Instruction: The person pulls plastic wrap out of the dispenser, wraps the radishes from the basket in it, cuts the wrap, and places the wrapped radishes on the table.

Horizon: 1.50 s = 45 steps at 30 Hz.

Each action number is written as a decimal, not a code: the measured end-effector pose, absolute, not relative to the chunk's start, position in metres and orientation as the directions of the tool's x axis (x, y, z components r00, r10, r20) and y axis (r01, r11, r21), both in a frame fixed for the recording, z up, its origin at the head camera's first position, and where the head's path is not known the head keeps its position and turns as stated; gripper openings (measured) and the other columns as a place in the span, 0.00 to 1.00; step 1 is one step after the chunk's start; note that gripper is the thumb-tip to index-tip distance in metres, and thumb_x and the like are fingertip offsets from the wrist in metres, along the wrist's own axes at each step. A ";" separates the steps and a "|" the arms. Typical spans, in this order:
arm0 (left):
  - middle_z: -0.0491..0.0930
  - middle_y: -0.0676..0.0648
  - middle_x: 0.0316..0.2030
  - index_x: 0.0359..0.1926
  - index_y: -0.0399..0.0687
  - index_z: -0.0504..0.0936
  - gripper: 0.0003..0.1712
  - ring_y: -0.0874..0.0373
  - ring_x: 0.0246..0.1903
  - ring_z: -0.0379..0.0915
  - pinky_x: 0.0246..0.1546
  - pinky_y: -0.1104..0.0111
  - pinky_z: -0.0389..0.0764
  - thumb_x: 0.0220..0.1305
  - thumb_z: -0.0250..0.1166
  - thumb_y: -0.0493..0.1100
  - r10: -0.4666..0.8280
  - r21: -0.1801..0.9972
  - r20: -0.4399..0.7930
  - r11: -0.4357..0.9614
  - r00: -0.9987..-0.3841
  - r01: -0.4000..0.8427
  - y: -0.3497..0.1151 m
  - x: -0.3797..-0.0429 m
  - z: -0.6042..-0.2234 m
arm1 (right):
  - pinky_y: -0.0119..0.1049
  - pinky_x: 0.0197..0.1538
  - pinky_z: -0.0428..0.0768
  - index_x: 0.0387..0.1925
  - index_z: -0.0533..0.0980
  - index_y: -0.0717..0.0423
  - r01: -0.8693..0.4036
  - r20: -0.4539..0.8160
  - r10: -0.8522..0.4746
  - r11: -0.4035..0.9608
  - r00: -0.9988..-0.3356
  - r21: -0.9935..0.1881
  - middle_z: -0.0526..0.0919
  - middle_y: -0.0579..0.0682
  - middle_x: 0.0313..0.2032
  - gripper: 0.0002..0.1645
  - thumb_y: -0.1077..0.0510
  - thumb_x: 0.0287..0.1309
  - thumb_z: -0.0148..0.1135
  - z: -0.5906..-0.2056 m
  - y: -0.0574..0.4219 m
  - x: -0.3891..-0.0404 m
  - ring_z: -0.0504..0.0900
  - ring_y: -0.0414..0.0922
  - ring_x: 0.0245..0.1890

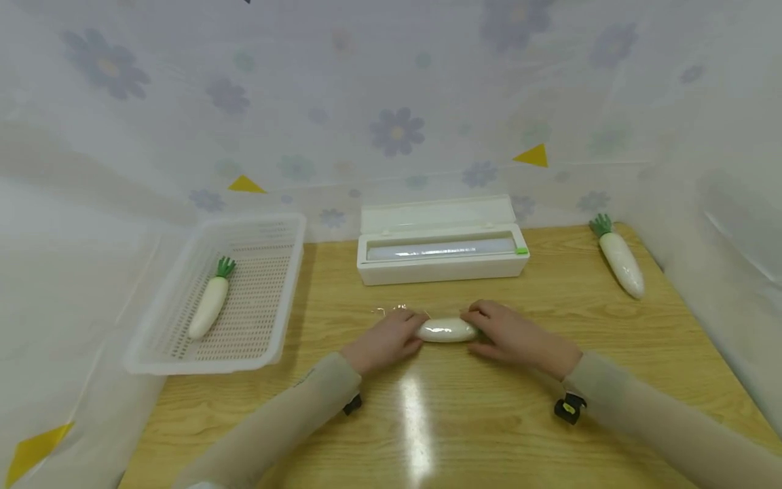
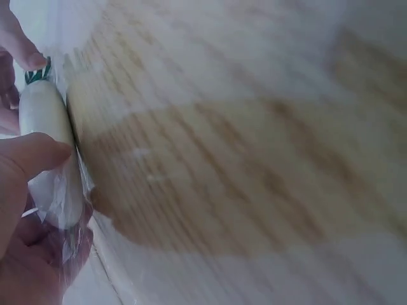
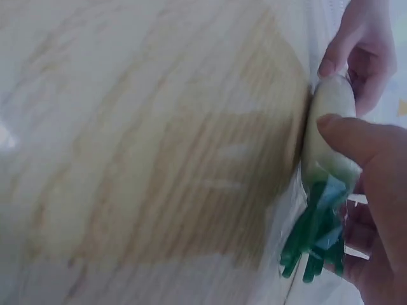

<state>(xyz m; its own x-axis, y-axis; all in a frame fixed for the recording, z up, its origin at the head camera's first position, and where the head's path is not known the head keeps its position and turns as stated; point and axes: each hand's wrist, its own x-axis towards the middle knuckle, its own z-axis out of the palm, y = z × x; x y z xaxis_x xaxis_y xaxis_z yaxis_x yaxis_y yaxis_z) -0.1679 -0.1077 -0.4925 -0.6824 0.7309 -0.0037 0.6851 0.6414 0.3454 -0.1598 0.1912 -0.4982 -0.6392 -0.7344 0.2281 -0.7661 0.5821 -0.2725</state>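
Note:
A white radish (image 1: 447, 331) with green leaves lies crosswise at the middle of the table, shiny with clear plastic film. My left hand (image 1: 391, 339) grips its bare end, thumb on the near side and fingers behind. At the leafy end my right hand (image 1: 516, 339) holds it the same way. In the left wrist view, loose film bunches around the radish (image 2: 48, 121) near the left fingers. The right wrist view shows the green leaves (image 3: 315, 232) under film beside the right palm. A strip of film sticks out behind the left hand.
Behind the hands stands a white box (image 1: 442, 273), lid raised, with a roll of film (image 1: 442, 249) inside. On the left, a white basket (image 1: 277, 312) contains another radish (image 1: 210, 307). A third, shiny radish (image 1: 622, 263) lies at the table's back right corner. Flowered sheeting encloses the table.

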 end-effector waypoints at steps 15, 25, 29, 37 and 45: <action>0.77 0.45 0.48 0.67 0.43 0.77 0.27 0.53 0.49 0.72 0.54 0.61 0.78 0.71 0.69 0.46 0.679 0.363 0.039 0.674 -0.733 0.643 -0.105 -0.171 -0.494 | 0.47 0.49 0.83 0.58 0.76 0.60 -0.754 0.258 -0.711 0.641 -0.654 -0.143 0.84 0.52 0.43 0.27 0.54 0.62 0.75 -0.498 0.180 -0.160 0.83 0.50 0.43; 0.82 0.44 0.49 0.60 0.45 0.77 0.20 0.51 0.49 0.78 0.53 0.58 0.81 0.74 0.66 0.47 0.667 0.400 0.030 0.674 -0.744 0.621 -0.109 -0.179 -0.493 | 0.53 0.54 0.81 0.54 0.79 0.61 -0.762 0.304 -0.710 0.641 -0.635 -0.092 0.86 0.56 0.47 0.27 0.50 0.60 0.77 -0.496 0.182 -0.166 0.81 0.54 0.50; 0.83 0.42 0.53 0.63 0.42 0.78 0.22 0.49 0.52 0.78 0.58 0.57 0.79 0.75 0.65 0.48 0.661 0.373 0.051 0.683 -0.749 0.628 -0.110 -0.181 -0.494 | 0.53 0.58 0.79 0.54 0.79 0.64 -0.741 0.275 -0.710 0.672 -0.648 -0.008 0.83 0.58 0.50 0.33 0.43 0.60 0.76 -0.496 0.177 -0.167 0.78 0.56 0.53; 0.77 0.41 0.48 0.65 0.38 0.78 0.25 0.51 0.46 0.71 0.50 0.60 0.78 0.74 0.67 0.46 0.648 0.348 0.087 0.692 -0.756 0.633 -0.109 -0.186 -0.499 | 0.48 0.51 0.80 0.53 0.76 0.66 -0.706 0.239 -0.689 0.708 -0.685 0.016 0.81 0.56 0.42 0.27 0.52 0.63 0.75 -0.496 0.170 -0.173 0.78 0.52 0.44; 0.81 0.40 0.45 0.60 0.41 0.76 0.20 0.48 0.45 0.78 0.50 0.56 0.81 0.73 0.67 0.42 0.646 0.424 0.081 0.666 -0.759 0.613 -0.109 -0.195 -0.490 | 0.51 0.52 0.81 0.50 0.76 0.61 -0.715 0.295 -0.670 0.695 -0.681 -0.073 0.84 0.56 0.43 0.21 0.54 0.63 0.74 -0.496 0.173 -0.182 0.81 0.54 0.46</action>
<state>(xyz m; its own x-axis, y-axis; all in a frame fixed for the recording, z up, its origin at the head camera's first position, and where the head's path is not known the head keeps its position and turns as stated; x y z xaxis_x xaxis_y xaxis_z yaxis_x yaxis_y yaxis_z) -0.1951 -0.1094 -0.4896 -0.7588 0.6462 0.0814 0.6131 0.6664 0.4243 -0.1822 0.1728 -0.4964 -0.6812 -0.6702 0.2948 -0.7153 0.6950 -0.0727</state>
